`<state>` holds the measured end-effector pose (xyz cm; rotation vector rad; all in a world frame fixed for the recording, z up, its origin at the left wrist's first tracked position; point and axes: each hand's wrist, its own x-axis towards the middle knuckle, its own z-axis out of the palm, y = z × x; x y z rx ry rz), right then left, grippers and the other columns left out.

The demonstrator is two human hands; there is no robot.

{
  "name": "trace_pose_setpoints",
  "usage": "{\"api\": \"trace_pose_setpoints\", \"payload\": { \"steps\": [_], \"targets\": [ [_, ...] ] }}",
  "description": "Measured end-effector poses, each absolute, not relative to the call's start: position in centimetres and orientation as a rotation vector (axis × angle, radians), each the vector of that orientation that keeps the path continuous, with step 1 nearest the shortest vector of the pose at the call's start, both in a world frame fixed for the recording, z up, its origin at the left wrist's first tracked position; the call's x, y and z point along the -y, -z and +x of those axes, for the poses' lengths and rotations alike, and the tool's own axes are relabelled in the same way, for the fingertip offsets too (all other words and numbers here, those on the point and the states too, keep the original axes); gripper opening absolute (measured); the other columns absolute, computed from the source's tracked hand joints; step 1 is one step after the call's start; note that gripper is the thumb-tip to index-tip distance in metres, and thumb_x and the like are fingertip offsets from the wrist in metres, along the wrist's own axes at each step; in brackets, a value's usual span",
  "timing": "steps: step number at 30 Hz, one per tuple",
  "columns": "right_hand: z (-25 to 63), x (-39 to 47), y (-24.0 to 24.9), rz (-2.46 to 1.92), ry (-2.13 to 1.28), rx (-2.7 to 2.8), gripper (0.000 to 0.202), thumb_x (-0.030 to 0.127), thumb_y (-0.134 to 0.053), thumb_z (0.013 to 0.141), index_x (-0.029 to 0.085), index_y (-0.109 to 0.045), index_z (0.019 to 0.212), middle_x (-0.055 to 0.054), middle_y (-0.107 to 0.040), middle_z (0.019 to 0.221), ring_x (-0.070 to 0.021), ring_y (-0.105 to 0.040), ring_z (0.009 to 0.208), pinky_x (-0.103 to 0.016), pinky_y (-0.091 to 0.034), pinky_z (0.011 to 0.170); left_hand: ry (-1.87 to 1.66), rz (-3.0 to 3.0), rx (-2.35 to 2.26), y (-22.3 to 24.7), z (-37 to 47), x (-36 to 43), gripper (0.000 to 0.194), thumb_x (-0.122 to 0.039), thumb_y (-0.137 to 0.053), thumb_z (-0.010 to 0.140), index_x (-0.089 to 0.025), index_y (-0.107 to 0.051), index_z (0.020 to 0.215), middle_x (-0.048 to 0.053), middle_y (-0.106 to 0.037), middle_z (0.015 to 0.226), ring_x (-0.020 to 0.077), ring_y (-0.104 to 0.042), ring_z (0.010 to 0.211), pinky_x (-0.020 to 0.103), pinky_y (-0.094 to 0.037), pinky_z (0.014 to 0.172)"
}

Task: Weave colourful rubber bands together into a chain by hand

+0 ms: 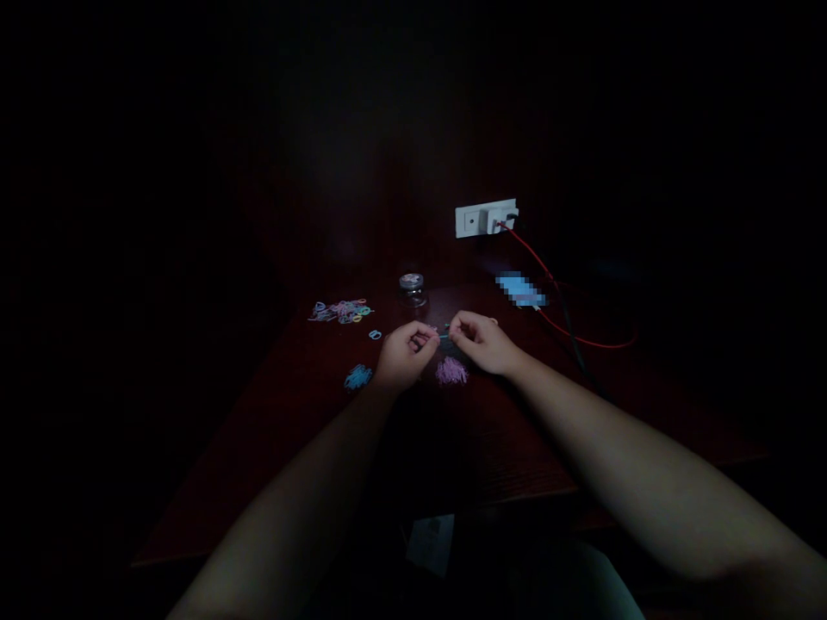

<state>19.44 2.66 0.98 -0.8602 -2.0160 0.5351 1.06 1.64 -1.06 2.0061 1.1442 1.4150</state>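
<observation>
My left hand (pixel 408 351) and my right hand (pixel 483 341) are close together above the table, each with fingers pinched. Between the fingertips runs a short blue rubber band (pixel 444 337), held at both ends; its ends are hidden by the fingers. Just below the hands lies a heap of purple rubber bands (pixel 451 371). A heap of blue rubber bands (pixel 357 377) sits left of my left wrist. Farther back on the left is a loose pile of mixed-colour bands (pixel 341 311), with a pale blue band (pixel 375 335) lying apart from it.
A small clear lidded jar (pixel 412 291) stands behind the hands. At the back right lies a phone (pixel 520 290), its screen blurred, joined by a red cable (pixel 568 331) to a wall socket (pixel 471 220). The dark red table (pixel 290 448) fades into darkness around.
</observation>
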Motion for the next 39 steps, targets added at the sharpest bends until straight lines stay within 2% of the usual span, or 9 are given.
{"api": "trace_pose_setpoints", "payload": {
  "steps": [16,30,39],
  "targets": [
    [19.45,-2.56,-1.09,-0.844,-0.593,2.021,0.026,0.033,-0.047,0.088,0.017,-0.05,0.068,0.002,-0.05,0.061,-0.0107,-0.044,0.058,-0.023,-0.034,0.056,-1.395,2.042,-1.161,1.16,1.17,-1.67,0.008,-0.024,-0.062,0.078,-0.017,-0.065,0.08,0.001,-0.067,0.076,0.011,-0.057,0.066,0.021,-0.043,0.059],
    [19.34,-2.36,-1.27,-0.895,-0.595,2.059,0.036,0.035,-0.045,0.089,0.017,-0.048,0.059,0.002,-0.049,0.053,-0.0094,-0.042,0.05,-0.023,-0.03,0.05,-1.407,2.054,-1.154,0.99,1.25,-1.53,0.007,-0.023,-0.064,0.078,-0.017,-0.065,0.08,0.002,-0.067,0.076,0.0113,-0.057,0.066,0.023,-0.044,0.059],
    [19.38,-2.96,-0.52,-0.794,-0.622,1.959,0.014,0.028,-0.054,0.083,0.016,-0.055,0.076,0.0,-0.051,0.065,-0.0113,-0.043,0.057,-0.024,-0.035,0.054,-1.409,2.03,-1.172,0.82,1.37,-1.45,0.007,-0.023,-0.065,0.076,-0.017,-0.064,0.079,0.002,-0.066,0.075,0.011,-0.056,0.065,0.023,-0.044,0.06]
  ]
}}
